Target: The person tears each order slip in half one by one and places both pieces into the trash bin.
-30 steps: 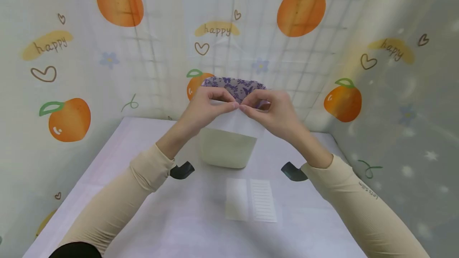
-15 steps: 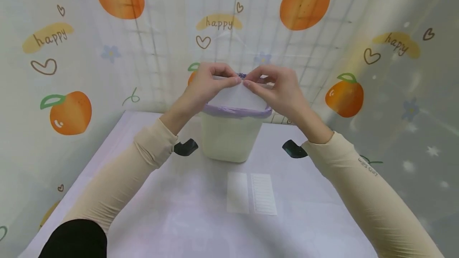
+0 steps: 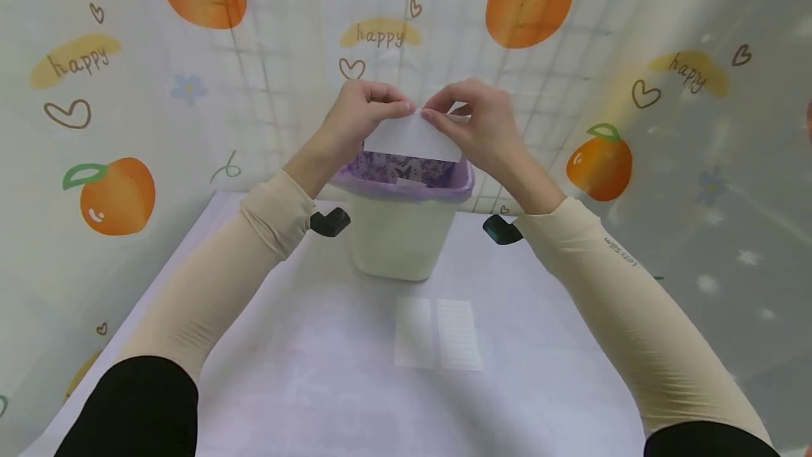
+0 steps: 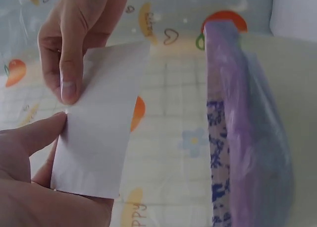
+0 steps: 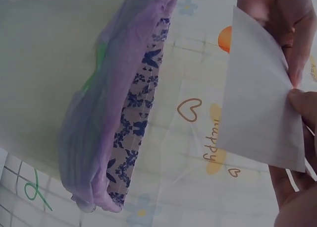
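My left hand [image 3: 359,120] and right hand [image 3: 480,120] pinch the top edge of a white sheet of paper [image 3: 412,139] between thumbs and fingers, their fingertips almost meeting. The sheet hangs above a pale bin [image 3: 402,238] lined with a purple bag [image 3: 412,190]. A patterned inner side with dark butterflies and sprigs shows inside the bin. In the left wrist view the paper [image 4: 99,123] is whole, apart from the bag's rim. The right wrist view shows both hands at one long edge of the paper [image 5: 262,98].
Two white paper pieces [image 3: 414,333] lie side by side on the white table in front of the bin, the right one lined [image 3: 459,335]. Behind hangs a curtain printed with oranges [image 3: 529,2]. Dark wrist-camera parts [image 3: 330,222] stick out below the sleeves.
Both hands have risen with the sheet, from in front of the bin to above its opening. The bag's purple rim and the patterned inside now show below the paper.
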Motion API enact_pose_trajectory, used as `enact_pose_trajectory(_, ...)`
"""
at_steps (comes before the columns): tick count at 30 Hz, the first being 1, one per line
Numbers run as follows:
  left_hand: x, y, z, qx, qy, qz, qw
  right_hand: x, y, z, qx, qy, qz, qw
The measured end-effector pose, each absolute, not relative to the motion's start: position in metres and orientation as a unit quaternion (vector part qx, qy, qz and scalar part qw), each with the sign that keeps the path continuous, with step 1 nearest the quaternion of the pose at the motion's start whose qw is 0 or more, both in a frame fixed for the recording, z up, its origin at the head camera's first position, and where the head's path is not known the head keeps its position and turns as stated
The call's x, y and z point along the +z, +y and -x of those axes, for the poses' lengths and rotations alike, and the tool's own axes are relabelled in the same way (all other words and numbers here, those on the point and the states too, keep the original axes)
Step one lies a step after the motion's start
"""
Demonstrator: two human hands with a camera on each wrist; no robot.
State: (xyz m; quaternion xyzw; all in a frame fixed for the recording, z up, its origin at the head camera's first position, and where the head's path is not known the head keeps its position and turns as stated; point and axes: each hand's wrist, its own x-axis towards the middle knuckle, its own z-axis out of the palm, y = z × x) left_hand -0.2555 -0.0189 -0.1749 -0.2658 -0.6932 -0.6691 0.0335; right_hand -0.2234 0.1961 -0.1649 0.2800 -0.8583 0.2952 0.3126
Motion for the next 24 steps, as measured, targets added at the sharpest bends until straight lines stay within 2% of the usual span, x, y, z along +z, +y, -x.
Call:
enact_pose_trajectory(11,-0.157,-0.021,0.270,-0.650,-0.716,0.251,0.048,-0.149,0.192,0.242,0.303,-0.870,-0.251,0.297)
enact_pose_trajectory(24,-0.156,-0.019,0.274,-0.652,-0.715,0.251,0.009,-0.156,0.188,0.238,0.302,-0.855,-0.267,0.326)
